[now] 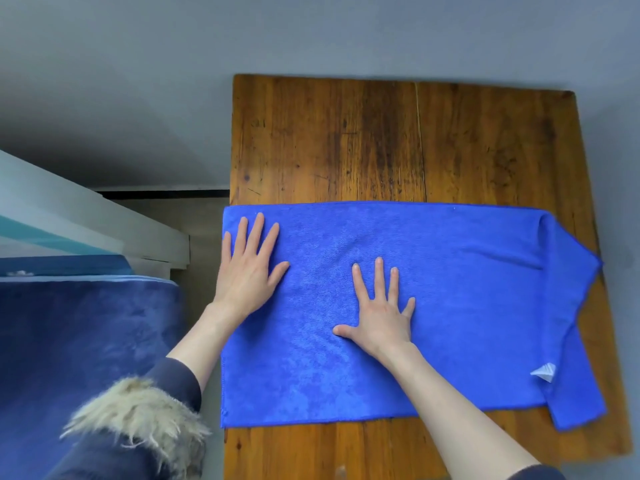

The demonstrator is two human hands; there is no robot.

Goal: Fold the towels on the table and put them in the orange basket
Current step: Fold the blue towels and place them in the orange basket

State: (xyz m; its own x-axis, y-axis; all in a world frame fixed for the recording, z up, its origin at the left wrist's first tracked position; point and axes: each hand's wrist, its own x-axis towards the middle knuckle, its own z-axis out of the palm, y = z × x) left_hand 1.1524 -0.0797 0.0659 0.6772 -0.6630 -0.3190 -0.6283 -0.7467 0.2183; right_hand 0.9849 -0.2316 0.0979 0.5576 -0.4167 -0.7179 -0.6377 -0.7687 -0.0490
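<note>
Starting at the left, a dark blue plush bed cover point(79, 341) and a pale white bed rail point(104, 220) lie beside the worn brown wooden table point(381, 140), with a narrow strip of floor between them. A navy sleeve with a shaggy cream fur cuff point(138, 417) shows at the lower left.

Next comes the left hand point(247, 271), lying flat with fingers straight and spread, palm pressing the left end of the bright blue rectangular microfibre towel point(467, 289), close to the towel's left edge, which runs along the table's left edge. The right hand point(379, 313) also lies flat and released, fingers splayed, pressing the towel near its middle; neither hand grasps anything.

The towel spans nearly the whole width of the table. Its far edge is straight. Its near edge lies short of the table's front edge, leaving a band of bare wood. At the right end the cloth is folded unevenly, a flap reaching the table's right edge, and a small white label point(544, 371) shows there. Beyond the towel, the far half of the table is bare wood up to the grey wall point(311, 32).
</note>
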